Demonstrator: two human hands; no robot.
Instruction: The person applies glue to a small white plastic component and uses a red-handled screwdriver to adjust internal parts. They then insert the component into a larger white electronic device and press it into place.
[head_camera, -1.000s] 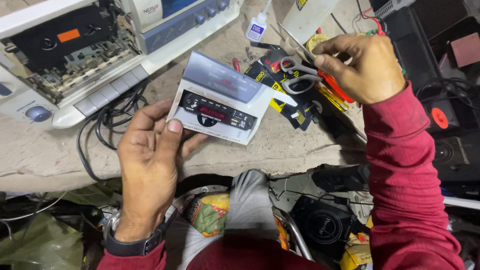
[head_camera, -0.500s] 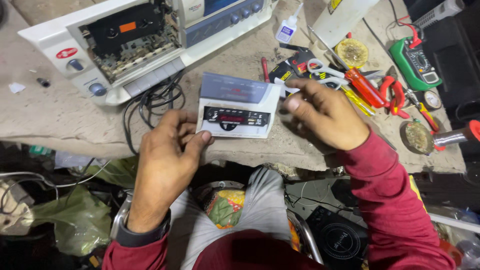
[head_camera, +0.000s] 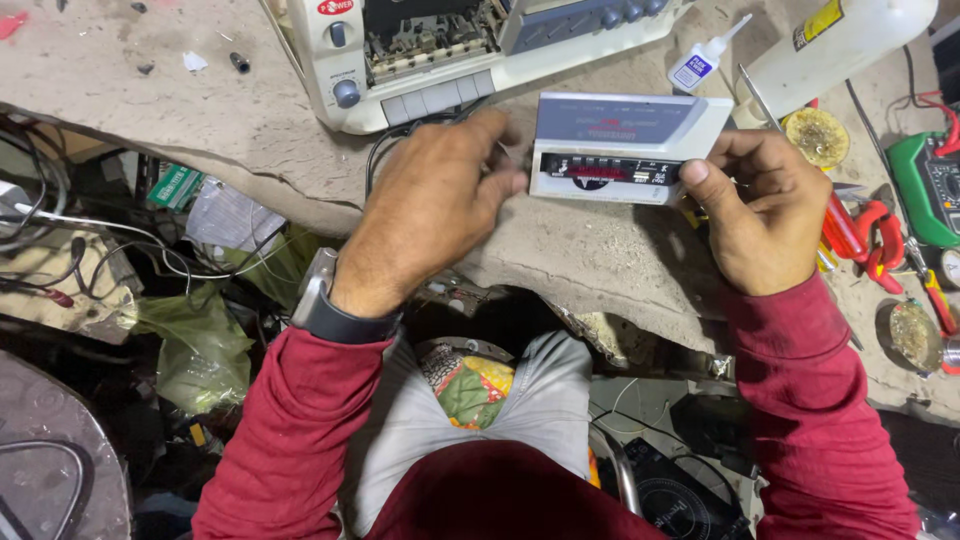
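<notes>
Grey faceplate (head_camera: 622, 148) pinched endwise, upper centre, between left hand (head_camera: 432, 205) and right hand (head_camera: 762, 205); fingertip-only grip could slip.

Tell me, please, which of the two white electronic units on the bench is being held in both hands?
The small panel with the dark display strip, gripped by the left hand and right hand. The big cassette player behind lies untouched, mechanism exposed.

Small white-and-grey radio unit (head_camera: 625, 145): flat rectangular box, pale grey top panel, dark display strip along the front edge facing you. You've got it level, long side across, just above the bench (head_camera: 580, 250) edge, pinched at both short ends.
</notes>
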